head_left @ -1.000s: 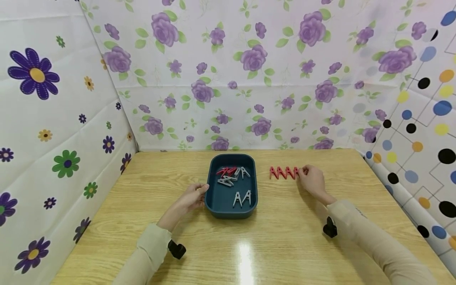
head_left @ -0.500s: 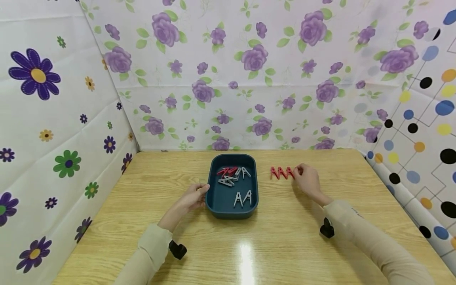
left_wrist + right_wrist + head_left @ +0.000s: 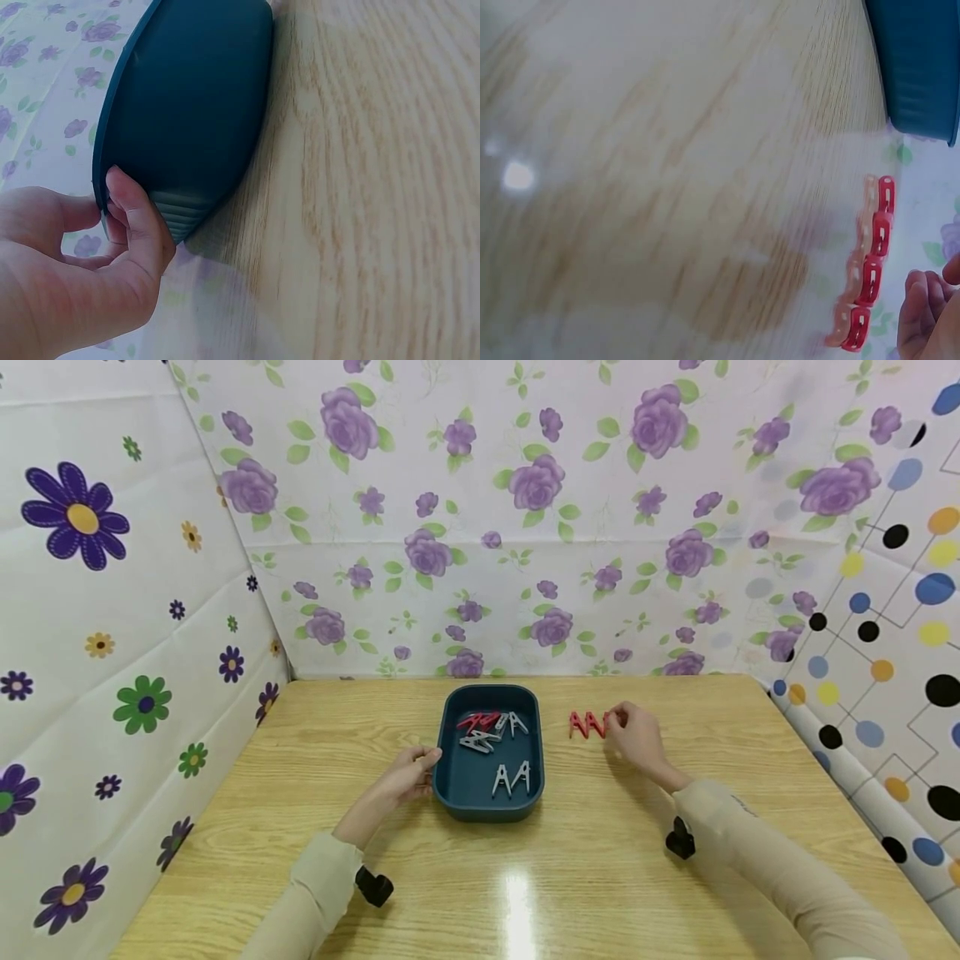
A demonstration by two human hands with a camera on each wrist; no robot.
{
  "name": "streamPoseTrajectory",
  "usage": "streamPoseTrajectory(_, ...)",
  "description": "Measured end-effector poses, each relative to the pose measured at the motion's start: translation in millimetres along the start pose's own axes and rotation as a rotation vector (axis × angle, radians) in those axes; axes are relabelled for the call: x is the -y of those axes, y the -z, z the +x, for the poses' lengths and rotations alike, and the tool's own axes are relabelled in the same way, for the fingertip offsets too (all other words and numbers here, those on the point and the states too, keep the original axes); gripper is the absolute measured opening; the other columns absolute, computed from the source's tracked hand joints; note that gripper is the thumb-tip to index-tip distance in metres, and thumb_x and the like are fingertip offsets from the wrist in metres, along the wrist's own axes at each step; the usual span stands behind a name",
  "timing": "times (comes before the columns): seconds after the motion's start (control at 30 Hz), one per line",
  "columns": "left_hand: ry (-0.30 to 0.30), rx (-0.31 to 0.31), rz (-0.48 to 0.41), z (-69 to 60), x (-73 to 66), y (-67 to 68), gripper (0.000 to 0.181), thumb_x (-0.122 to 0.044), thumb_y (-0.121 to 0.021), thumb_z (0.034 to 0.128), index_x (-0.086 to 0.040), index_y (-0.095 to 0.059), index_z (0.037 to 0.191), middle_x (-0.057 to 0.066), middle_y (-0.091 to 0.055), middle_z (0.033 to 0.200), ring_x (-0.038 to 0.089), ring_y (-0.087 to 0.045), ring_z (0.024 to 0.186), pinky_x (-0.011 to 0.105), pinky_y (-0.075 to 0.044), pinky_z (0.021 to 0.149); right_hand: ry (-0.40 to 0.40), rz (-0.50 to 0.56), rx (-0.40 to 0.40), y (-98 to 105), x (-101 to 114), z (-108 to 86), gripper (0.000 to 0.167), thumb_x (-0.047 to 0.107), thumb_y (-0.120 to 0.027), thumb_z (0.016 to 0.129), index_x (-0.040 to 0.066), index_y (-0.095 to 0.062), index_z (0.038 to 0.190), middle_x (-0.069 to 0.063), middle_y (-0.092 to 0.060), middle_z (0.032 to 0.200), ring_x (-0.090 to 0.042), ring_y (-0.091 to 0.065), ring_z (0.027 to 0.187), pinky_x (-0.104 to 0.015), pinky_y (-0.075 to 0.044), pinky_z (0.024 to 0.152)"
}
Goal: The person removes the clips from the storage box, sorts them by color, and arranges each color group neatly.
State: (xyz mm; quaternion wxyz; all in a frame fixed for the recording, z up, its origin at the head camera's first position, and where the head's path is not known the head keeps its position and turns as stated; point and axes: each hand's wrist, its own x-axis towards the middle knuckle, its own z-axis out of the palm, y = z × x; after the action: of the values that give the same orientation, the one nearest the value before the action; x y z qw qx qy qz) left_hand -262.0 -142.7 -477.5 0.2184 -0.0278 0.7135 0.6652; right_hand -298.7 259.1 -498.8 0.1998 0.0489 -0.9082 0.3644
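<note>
A dark blue plastic bin [image 3: 487, 815] stands on the table, its rim pinched at the left side by my left hand [image 3: 405, 774]. In the left wrist view, thumb and curled fingers of the left hand [image 3: 112, 277] hold that rim. Red clothespins [image 3: 576, 724] stand in a row right of the bin. My right hand [image 3: 639, 742] is over the row's right part, hiding some of it. In the right wrist view several red clothespins [image 3: 871, 280] show in line, and the right hand [image 3: 934, 319] hovers apart from them, fingers loosely bent, nothing visibly held.
Inside the bin lie grey clothespins [image 3: 501, 780] and a few red clothespins [image 3: 470, 721], some heaped at the back. The wooden table [image 3: 420, 877] ends at a flower-patterned cloth [image 3: 525, 568] behind, with more patterned cloth at both sides.
My right hand has shifted left along the row of red clothespins, covering more of it from the right. The left hand and the bin stay where they were.
</note>
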Motion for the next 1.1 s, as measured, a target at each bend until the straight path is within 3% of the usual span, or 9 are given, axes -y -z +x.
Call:
streamPoseTrajectory(0.3, 0.004, -0.002, 0.009, -0.7, -1.2, -1.0, 0.037, -0.027, -0.046, 0.1038, 0.004, -0.044, 0.125, 0.002, -0.060, 0.078, 0.010, -0.054, 0.063, 0.025, -0.044, 0.060, 0.010, 0.037, -0.012, -2, 10, 8.8, 0.021, 0.013, -0.049, 0.097, 0.002, -0.067, 0.098, -0.012, -0.065, 0.076, -0.016, -0.051, 0.057, -0.029, -0.043, 0.057)
streamPoseTrajectory(0.6, -0.001, 0.005, 0.013, -1.3, -1.6, -0.5, 0.039, -0.027, -0.046, 0.1037, 0.005, -0.043, 0.126, 0.003, -0.060, 0.080, 0.010, -0.054, 0.063, 0.025, -0.044, 0.061, 0.042, 0.051, -0.015, -10, 22, 12.8, 0.019, 0.007, -0.054, 0.093, -0.004, -0.069, 0.096, -0.015, -0.066, 0.076, -0.014, -0.051, 0.058, -0.024, -0.041, 0.053)
streamPoseTrajectory(1.1, 0.008, -0.002, -0.004, 0.0, -0.9, -1.4, 0.037, -0.025, -0.045, 0.1040, 0.004, -0.042, 0.126, 0.000, -0.056, 0.076, 0.009, -0.054, 0.062, 0.025, -0.043, 0.060, 0.054, 0.060, 0.033, -26, 42, 18.5, 0.022, 0.013, -0.051, 0.097, 0.002, -0.070, 0.098, -0.011, -0.067, 0.077, -0.013, -0.051, 0.057, -0.025, -0.041, 0.053)
